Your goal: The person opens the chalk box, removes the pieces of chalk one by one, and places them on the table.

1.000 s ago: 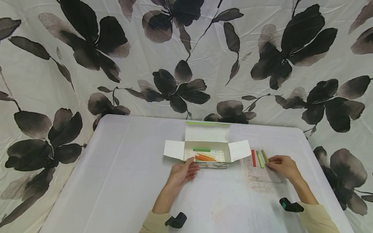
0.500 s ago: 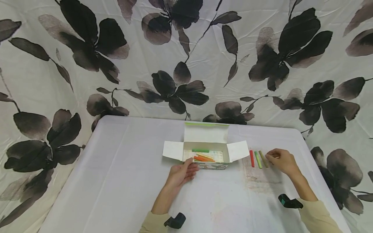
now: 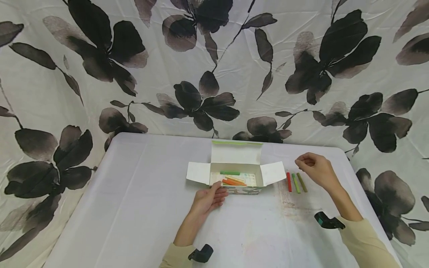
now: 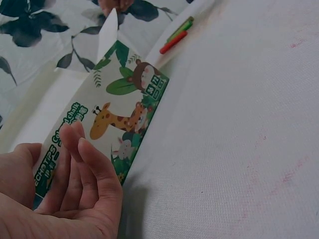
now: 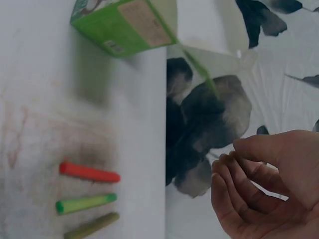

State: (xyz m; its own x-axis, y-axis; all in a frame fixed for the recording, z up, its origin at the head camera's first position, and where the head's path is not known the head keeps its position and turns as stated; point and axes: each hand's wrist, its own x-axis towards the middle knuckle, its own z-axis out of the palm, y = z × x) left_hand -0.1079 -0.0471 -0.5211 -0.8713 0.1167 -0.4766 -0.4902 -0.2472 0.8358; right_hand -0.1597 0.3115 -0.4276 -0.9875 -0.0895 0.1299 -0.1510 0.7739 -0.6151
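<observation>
Red first, and there it lies: the red stick, closest to the box of the three out on the surface. Beside it comes the light green stick, then the olive stick, all three side by side and apart from one another. And here's the right hand, up in the air near the far end of the olive stick, fingers loosely bent, thumb close to the fingertips, its grasp free and clear of the sticks.

Over to the left hand, and it's got hold of the box at the front left corner, thumb up at the rim, fingers curved along the outside of the front wall. What a front wall it is: a giraffe among green leaves, and lettering that includes the word "chalk". The box stands wide open, back flap up, left flap and right flap spread to the sides. Inside, a green stick lies towards the back, with orange sticks and yellow sticks bunched nearer the front.

Reddish marks smudge the surface on the near side of the loose trio, and behind everything hangs a white cloth with big dark flowers.
</observation>
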